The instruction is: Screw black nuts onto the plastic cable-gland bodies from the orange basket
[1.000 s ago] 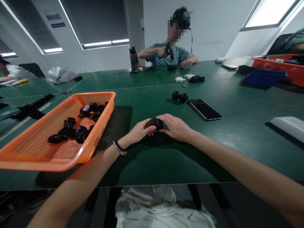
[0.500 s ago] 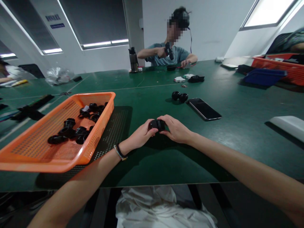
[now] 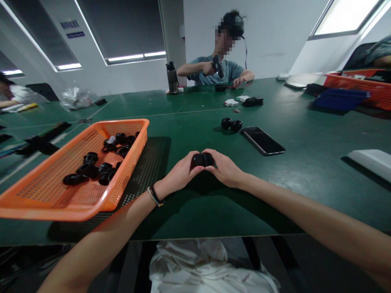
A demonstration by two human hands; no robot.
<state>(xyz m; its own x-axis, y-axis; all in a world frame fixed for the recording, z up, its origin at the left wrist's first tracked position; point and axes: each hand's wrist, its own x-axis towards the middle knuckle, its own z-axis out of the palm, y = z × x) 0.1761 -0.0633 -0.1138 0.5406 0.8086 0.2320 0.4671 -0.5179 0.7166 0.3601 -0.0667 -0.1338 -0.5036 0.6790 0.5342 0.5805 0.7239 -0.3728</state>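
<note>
Between my hands, just over the green table, is a round black plastic part (image 3: 202, 160) with a groove round its middle. My left hand (image 3: 183, 169) grips its left end, thumb at the front and fingers behind. My right hand (image 3: 226, 167) is closed on the right end in the same way. The fingertips on the far side are partly hidden. Beyond my hands lies a pair of round black parts (image 3: 231, 124), side by side. Several similar black fittings (image 3: 88, 167) lie loose in the orange basket (image 3: 39, 215) to my left.
A phone (image 3: 263, 140) lies beyond my right hand, with a white object (image 3: 371, 162) farther right. Across the table a person (image 3: 210, 67) holds a dark tool near a bottle (image 3: 172, 78). A blue tray (image 3: 339, 99) and a red-orange basket (image 3: 378, 95) stand at the far right.
My right hand has shifted slightly left, and its thumb now meets the left thumb at the front of the black part. The basket and phone stay put.
</note>
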